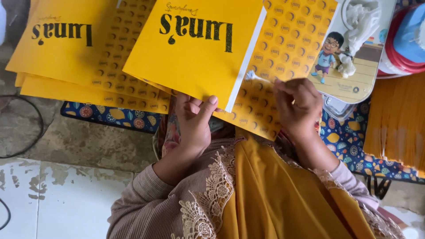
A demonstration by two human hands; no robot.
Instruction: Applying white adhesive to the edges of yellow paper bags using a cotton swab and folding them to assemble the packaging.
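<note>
left hand (193, 126) pinching yellow card sheet (195, 48) steady by its white edge; right hand (297, 105) closed on white applicator (256, 77), dabbing there.

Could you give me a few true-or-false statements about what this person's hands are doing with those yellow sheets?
1. The left hand holds a yellow folded sheet. True.
2. The right hand is empty. False: it pinches a small white stick.
3. The sheets are blue. False: yellow with dark lettering.
4. A tray with white cloth lies beyond the right hand. True.
5. The hands rest flat on the floor. False: both are raised at the sheets.
</note>
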